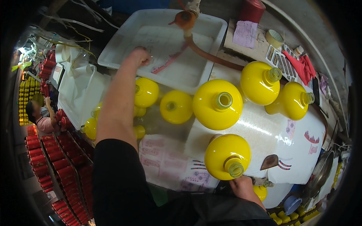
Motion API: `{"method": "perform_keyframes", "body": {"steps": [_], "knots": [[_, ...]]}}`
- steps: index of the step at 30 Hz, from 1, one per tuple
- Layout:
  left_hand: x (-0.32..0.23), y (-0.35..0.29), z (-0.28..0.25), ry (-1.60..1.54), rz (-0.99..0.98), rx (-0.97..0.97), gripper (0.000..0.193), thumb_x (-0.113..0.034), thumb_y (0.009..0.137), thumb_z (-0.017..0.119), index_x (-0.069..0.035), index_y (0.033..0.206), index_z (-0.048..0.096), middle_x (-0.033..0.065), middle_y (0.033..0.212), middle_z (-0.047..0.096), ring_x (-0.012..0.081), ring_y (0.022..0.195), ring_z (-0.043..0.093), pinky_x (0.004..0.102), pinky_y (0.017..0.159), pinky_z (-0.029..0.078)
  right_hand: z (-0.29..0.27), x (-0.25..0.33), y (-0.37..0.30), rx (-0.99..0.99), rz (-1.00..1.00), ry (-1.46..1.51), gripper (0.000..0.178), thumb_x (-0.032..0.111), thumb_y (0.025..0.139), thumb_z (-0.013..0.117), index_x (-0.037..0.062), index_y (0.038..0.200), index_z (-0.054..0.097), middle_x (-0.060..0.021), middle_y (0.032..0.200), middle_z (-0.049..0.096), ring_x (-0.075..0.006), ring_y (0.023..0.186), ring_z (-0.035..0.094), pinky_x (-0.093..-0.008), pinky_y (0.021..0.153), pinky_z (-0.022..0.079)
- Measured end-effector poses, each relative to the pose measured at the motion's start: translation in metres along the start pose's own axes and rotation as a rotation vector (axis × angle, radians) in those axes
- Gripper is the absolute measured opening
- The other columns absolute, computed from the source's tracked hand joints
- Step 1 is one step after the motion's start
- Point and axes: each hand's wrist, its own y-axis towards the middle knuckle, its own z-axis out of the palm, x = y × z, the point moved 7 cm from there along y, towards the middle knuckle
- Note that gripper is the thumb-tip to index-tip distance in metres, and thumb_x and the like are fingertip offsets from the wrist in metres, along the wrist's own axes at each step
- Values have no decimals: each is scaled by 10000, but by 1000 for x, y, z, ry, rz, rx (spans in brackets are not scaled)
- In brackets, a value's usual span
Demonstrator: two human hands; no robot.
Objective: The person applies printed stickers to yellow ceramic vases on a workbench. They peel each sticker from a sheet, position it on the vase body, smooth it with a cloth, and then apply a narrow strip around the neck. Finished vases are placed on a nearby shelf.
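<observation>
My left hand [138, 57] reaches over the large white tray [113, 47], its fingers curled closed; whatever they may hold is hidden. A strip with red print [169, 62] lies in the tray, just right of that hand. At the table's near side my right hand [243, 187] is right beside the neck of a round yellow bottle [226, 152] with a clear glass mouth. Its fingers are partly hidden behind the bottle, and I cannot tell whether they grip it. Another large yellow bottle [213, 107] stands just beyond, and a smaller-looking yellow bottle [176, 107] is to its left.
More yellow bottles [258, 84] stand on the right, others beneath my left forearm. A brown hose [211, 57] hangs from a valve over the tray. Printed sheets [162, 158] lie on the table. Tape [274, 38] is at the back right. Red cylinders [60, 164] and a person [47, 118] are far left.
</observation>
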Motion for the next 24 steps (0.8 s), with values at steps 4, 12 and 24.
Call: {"method": "perform_keyframes", "body": {"steps": [4,12,24], "knots": [[-2,-26,-19,-591,79,-157,498,-55,873,673,-80,1364,592,51,836,662,123,686,613,236,607,536,2,-1,0,-7,0,-17,114,128,889,707,78,988,678,-171,781,677,-396,704,675,-488,625,537],[6,-212,-95,-609,530,-66,563,-59,899,674,-75,1446,541,79,1194,714,41,670,565,182,545,431,10,-2,-3,43,-24,-46,231,56,909,701,64,1140,716,-196,917,710,-390,846,702,-433,745,554],[202,-464,86,-950,12,30,605,43,851,647,-55,1438,537,95,1235,705,50,661,587,180,536,424,25,20,-5,108,-118,-155,259,38,889,695,84,1142,725,-171,963,726,-375,828,700,-417,728,560]]}}
